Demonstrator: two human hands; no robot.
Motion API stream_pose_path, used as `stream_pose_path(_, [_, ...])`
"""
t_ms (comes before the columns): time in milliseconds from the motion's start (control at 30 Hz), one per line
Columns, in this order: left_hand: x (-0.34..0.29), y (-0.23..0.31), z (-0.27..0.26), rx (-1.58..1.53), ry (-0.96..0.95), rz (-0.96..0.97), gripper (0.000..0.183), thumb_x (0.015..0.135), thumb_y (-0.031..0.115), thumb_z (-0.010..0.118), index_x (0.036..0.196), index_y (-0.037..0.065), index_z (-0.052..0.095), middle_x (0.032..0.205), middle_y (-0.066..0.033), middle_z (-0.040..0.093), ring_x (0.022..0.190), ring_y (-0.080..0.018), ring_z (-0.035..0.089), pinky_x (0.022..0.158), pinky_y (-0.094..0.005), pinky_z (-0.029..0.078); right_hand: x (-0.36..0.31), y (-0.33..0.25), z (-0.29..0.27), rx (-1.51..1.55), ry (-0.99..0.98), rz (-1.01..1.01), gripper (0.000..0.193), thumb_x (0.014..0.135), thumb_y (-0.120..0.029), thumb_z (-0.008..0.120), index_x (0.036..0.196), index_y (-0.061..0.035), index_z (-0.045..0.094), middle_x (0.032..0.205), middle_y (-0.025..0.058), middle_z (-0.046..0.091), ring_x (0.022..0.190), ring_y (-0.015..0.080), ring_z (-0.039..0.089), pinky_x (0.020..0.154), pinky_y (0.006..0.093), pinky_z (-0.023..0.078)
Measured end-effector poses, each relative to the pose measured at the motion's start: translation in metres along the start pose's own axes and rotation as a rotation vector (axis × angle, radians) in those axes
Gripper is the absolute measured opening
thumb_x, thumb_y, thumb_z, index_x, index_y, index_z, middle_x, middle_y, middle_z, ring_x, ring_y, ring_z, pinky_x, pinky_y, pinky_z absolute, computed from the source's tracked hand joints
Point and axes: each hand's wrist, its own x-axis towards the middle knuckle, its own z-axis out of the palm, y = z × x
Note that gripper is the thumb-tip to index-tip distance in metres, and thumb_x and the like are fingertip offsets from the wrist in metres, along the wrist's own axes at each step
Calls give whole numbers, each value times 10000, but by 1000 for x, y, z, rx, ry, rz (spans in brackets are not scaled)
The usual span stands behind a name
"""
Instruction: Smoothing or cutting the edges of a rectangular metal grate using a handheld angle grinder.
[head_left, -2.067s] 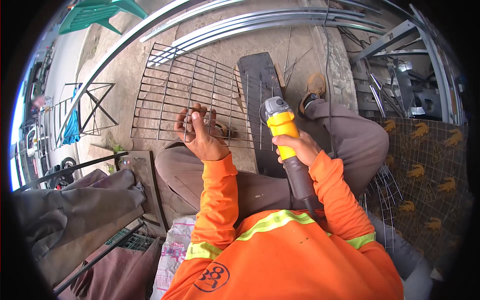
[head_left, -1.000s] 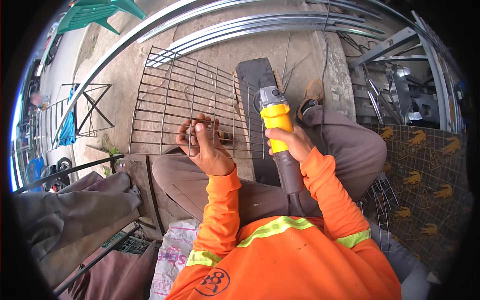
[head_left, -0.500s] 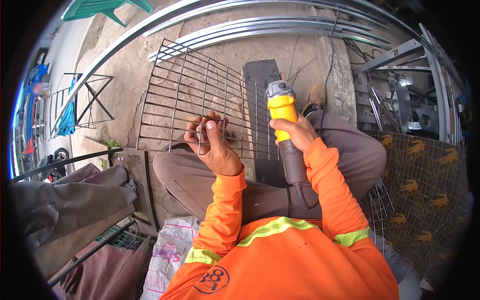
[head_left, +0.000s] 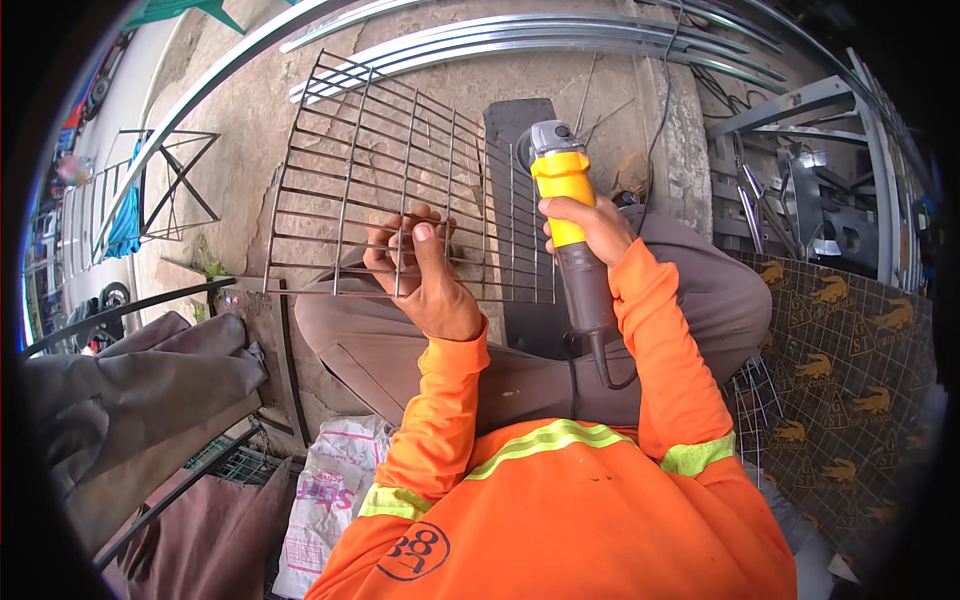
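My left hand (head_left: 430, 275) is closed around the bars of a dark wire grid panel (head_left: 351, 180), thumb on the near side and fingers curled through the gaps. The panel slopes over my left leg. My right hand (head_left: 595, 228) grips the body of a yellow and grey angle grinder (head_left: 563, 178). Its head points away from me, and its disc side faces left, close to the panel's right-hand bars. Whether the disc touches a bar I cannot tell. Under the panel's right part lies a long dark plank (head_left: 518, 118).
Long shiny metal channels (head_left: 470, 42) lie across the far ground. A grey metal frame (head_left: 790, 108) and a patterned dark sheet (head_left: 830, 370) are at the right. A black cable (head_left: 661, 110) runs past my foot. Grey cloth (head_left: 150, 390) and a white sack (head_left: 335, 480) lie left.
The grinder's head has turned and shifted slightly left toward the panel, showing more of its disc side. My left hand keeps its hold on the panel. The whole view has shifted a little.
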Motion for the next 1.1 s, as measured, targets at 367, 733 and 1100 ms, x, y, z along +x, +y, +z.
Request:
stream_pose_path(367, [6, -2, -7, 4, 7, -46, 383, 993, 94, 606, 1299, 118, 377, 1219, -101, 571, 1065, -182, 583, 972, -446, 525, -3, 13, -12, -155, 23, 10, 441, 783, -279, 782, 1116, -37, 624, 871, 79, 652, 644, 182, 650, 601, 317, 542])
stream_pose_path(733, [21, -3, -17, -33, 87, -72, 451, 965, 102, 647, 1322, 89, 373, 1198, -130, 594, 1072, -209, 594, 964, -463, 524, -79, 40, -11, -292, -13, 46, 466, 802, -302, 772, 1149, -39, 606, 929, 65, 646, 770, 157, 651, 643, 303, 547])
stream_pose_path(1100, [3, -3, -7, 5, -83, 7, 375, 981, 103, 631, 1290, 67, 422, 1216, -146, 603, 1077, -203, 591, 938, -384, 511, -147, 58, 11, -37, 6, 169, 463, 828, -220, 763, 1204, -21, 580, 979, 57, 623, 797, 139, 621, 669, 297, 549])
